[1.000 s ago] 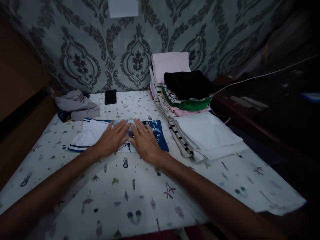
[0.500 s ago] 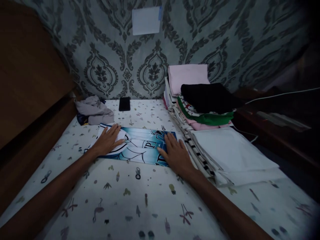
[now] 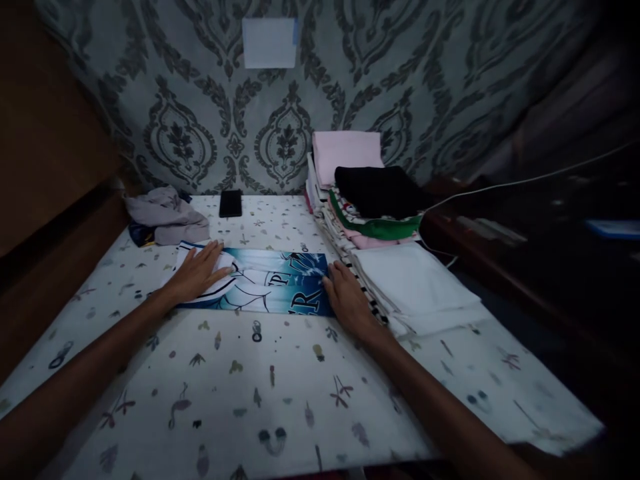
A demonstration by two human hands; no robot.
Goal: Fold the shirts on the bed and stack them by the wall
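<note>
A blue and white printed shirt (image 3: 270,283), folded into a long flat strip, lies across the patterned sheet. My left hand (image 3: 197,270) rests flat on its left part by the striped neckline, fingers stretched out and thumb apart. At the strip's right end is my right hand (image 3: 347,297), its thumb and fingers drawn together at the edge of the cloth. The undersides of those fingers are hidden. Dark lettering and a spider print show between the hands.
Folded clothes (image 3: 377,193) are stacked at the back right, with white folded cloth (image 3: 415,280) in front. A crumpled grey garment (image 3: 167,217) and a black phone (image 3: 231,203) lie at the back left. Brown furniture (image 3: 50,167) borders the left side; a white cable (image 3: 525,179) runs at right.
My right hand has shifted from lying flat on the shirt to its right edge, its fingers closing in. My left hand stays flat on the shirt. The view has swung slightly right.
</note>
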